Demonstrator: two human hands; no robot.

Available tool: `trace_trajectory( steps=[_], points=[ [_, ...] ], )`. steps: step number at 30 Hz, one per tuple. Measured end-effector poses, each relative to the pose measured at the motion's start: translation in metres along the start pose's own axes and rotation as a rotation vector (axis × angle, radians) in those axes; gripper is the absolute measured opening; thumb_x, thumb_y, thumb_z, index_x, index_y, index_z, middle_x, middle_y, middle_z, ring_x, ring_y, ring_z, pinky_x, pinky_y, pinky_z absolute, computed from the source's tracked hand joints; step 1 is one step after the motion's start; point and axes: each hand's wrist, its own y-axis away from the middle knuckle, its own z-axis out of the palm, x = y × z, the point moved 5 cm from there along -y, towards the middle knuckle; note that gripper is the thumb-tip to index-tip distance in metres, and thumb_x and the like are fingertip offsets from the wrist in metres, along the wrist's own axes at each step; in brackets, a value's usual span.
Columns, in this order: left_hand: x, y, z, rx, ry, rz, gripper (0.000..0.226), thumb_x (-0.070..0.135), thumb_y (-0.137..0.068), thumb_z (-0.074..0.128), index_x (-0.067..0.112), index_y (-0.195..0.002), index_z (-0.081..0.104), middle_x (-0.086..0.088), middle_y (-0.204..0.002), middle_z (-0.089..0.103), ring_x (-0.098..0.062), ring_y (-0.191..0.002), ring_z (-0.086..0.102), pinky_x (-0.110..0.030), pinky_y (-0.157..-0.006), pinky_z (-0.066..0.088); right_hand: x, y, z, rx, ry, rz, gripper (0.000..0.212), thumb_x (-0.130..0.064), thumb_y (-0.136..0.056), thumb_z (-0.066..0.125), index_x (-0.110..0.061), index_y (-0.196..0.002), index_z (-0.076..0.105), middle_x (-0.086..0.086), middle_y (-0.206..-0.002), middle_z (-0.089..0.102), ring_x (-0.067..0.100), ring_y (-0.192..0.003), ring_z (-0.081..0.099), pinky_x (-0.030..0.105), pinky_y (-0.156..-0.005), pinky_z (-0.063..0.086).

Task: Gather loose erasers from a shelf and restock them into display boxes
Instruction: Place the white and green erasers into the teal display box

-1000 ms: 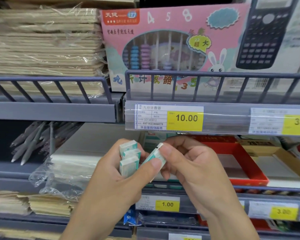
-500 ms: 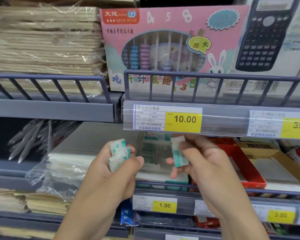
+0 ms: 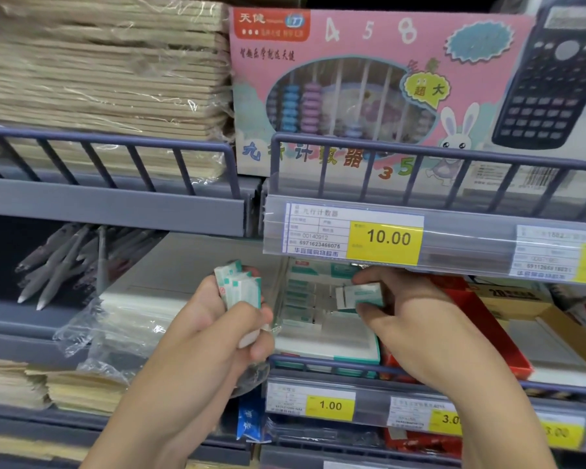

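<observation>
While the left hand (image 3: 197, 336) grips a stack of erasers (image 3: 239, 286) with fingers curled round it, the right hand (image 3: 416, 330) pinches a single eraser (image 3: 359, 295) between thumb and fingers, above the display box (image 3: 325, 346). This box sits on the middle shelf (image 3: 318, 362), behind the 1.00 price tag (image 3: 330, 405), and holds rows of erasers. A red tray (image 3: 487, 326) stands just beside it.

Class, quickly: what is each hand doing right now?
Left hand: grips a bunch of erasers.
Right hand: pinches a single eraser over the display box.
</observation>
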Motion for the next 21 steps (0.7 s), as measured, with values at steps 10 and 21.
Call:
trace_trajectory(
  steps=[10,21],
  points=[
    [0.002,-0.001,-0.003,0.016,0.001,-0.030,0.009,0.024,-0.079,0.074,0.022,-0.088,0.072,-0.008,-0.084,0.068,-0.014,-0.059,0.053,-0.023,-0.057,0.053,0.005,-0.024,0.028,-0.150,0.245,-0.074,0.029,-0.045,-0.091,0.065,-0.042,-0.120,0.067,-0.012,-0.116,0.046,0.009,-0.113,0.031,0.019,-0.092,0.028],
    [-0.002,-0.005,-0.005,-0.036,-0.014,-0.032,0.013,0.025,-0.079,0.077,0.024,-0.091,0.077,-0.011,-0.087,0.071,-0.018,-0.060,0.056,-0.024,-0.058,0.053,0.000,-0.040,0.035,-0.238,0.304,-0.001,0.013,-0.027,-0.083,0.073,-0.037,-0.090,0.070,-0.014,-0.096,0.067,0.011,-0.096,0.062,0.016,-0.077,0.042]
  ],
)
